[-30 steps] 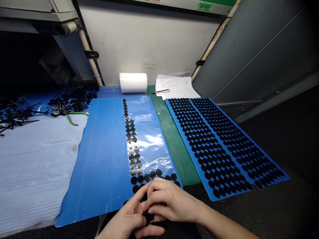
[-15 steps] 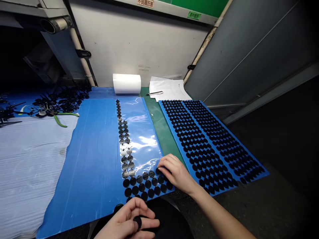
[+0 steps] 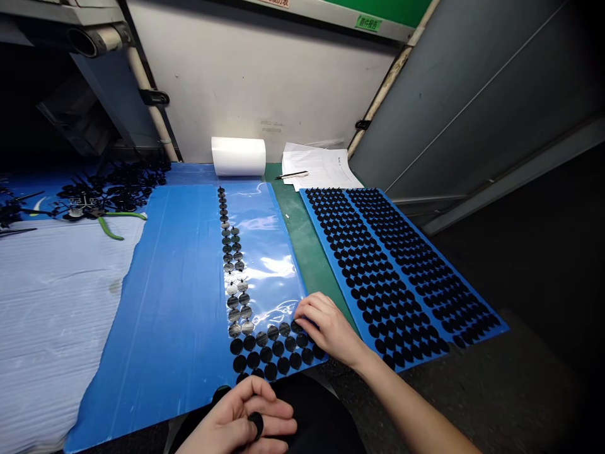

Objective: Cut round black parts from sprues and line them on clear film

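My left hand is low in the view, palm up with its fingers curled. A small black disc is held between its thumb and fingers. My right hand rests at the right edge of the clear film on a blue sheet. Its fingertips pinch together over a black disc, mostly hidden beneath them, at the end of a row. Rows of black discs cover the film's near end, and two columns run along its left side.
A blue board full of black discs lies at right. At left are white corrugated sheeting, green-handled pliers and a heap of black parts. A white roll, papers and a pen stand at the back.
The whole view has shifted slightly. My right hand stays at the same row's end, its fingertips now covering more of the disc there. My left hand still holds its disc.
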`<state>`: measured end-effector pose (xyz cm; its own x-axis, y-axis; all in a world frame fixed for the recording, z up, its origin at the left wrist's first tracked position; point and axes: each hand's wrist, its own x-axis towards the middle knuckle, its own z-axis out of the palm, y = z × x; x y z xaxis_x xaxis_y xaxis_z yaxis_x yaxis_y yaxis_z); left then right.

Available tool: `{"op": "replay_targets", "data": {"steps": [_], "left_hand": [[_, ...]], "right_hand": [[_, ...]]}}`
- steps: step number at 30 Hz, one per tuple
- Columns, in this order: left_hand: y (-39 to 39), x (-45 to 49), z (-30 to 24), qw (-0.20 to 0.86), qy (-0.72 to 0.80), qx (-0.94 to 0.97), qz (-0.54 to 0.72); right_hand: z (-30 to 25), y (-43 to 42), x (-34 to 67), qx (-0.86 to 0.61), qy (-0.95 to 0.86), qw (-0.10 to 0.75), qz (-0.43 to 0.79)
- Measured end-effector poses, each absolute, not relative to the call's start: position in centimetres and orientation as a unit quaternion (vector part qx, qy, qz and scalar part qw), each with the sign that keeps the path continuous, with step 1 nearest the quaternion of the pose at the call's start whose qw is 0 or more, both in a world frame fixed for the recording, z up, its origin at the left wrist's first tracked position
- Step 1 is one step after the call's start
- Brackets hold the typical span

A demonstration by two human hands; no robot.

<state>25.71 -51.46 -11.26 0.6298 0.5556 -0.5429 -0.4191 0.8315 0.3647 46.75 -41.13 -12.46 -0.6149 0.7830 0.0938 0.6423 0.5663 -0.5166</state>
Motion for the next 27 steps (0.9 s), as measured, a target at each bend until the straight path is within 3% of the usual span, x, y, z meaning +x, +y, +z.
{"op": "replay_targets", "data": {"steps": [14,17,21,27], "left_hand": [[-51.2,25.6,-10.9,0.902,0.298,0.042,0.309],[-51.1,25.6,-10.8,0.902,0.291,0.035,0.318],[-51.0,26.1,-11.3,0.893,0.284,0.052,0.344],[-50.8,26.6,-11.4,0.904,0.259,0.052,0.336]], "right_hand": [[-11.8,-41.6,46.3,-0.430,-0.861,0.162,0.218],[-10.4,-43.1,45.1,-0.408,-0.850,0.189,0.274],[-9.2,-45.8,42.7,-0.305,-0.857,0.146,0.389],[-9.6,-46.4,42.7,-0.304,-0.868,0.143,0.366]]}}
